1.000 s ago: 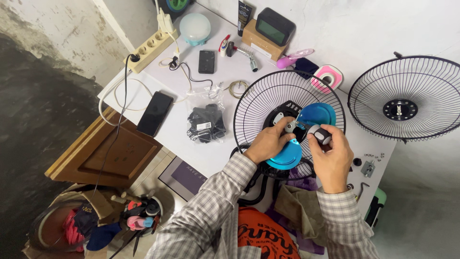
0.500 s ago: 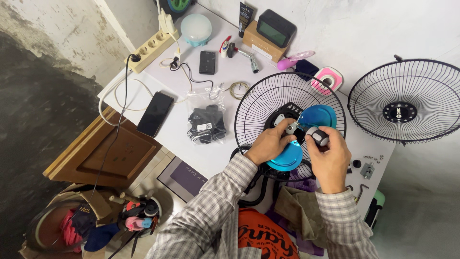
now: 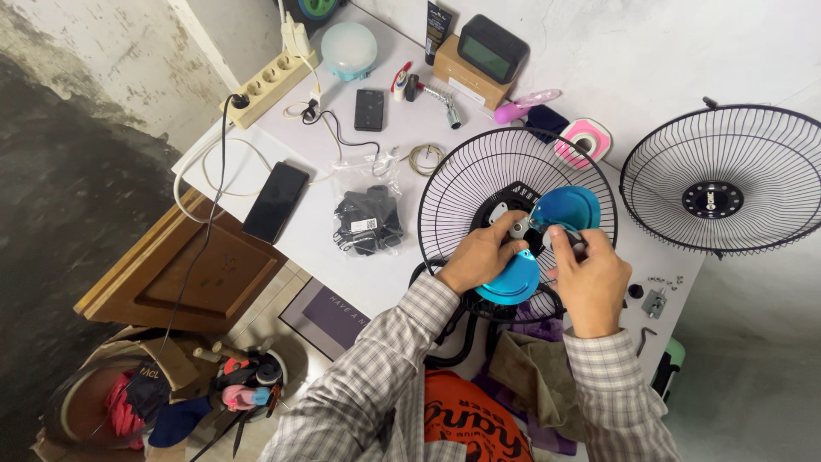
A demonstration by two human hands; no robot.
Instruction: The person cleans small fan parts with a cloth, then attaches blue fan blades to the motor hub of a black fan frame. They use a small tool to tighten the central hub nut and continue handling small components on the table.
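A black wire fan guard (image 3: 466, 184) lies on the white table (image 3: 325, 235) with blue fan blades (image 3: 564, 205) mounted at its middle. My left hand (image 3: 481, 255) grips the grey hub (image 3: 518, 228) of the blades. My right hand (image 3: 588, 278) is closed around a tool with a grey and black handle (image 3: 575, 243), its tip pointing at the hub. Most of the handle is hidden inside my fingers.
A second wire guard (image 3: 725, 180) lies at the right. Small screws and metal parts (image 3: 657, 295) sit by the table's right edge. A bagged black item (image 3: 368, 221), two phones (image 3: 275, 202), a power strip (image 3: 269, 85), a round lamp (image 3: 347, 50) and a clock (image 3: 489, 47) lie further left and back.
My right hand has closed further over the tool handle and turned slightly, hiding more of it. The left hand stays on the hub.
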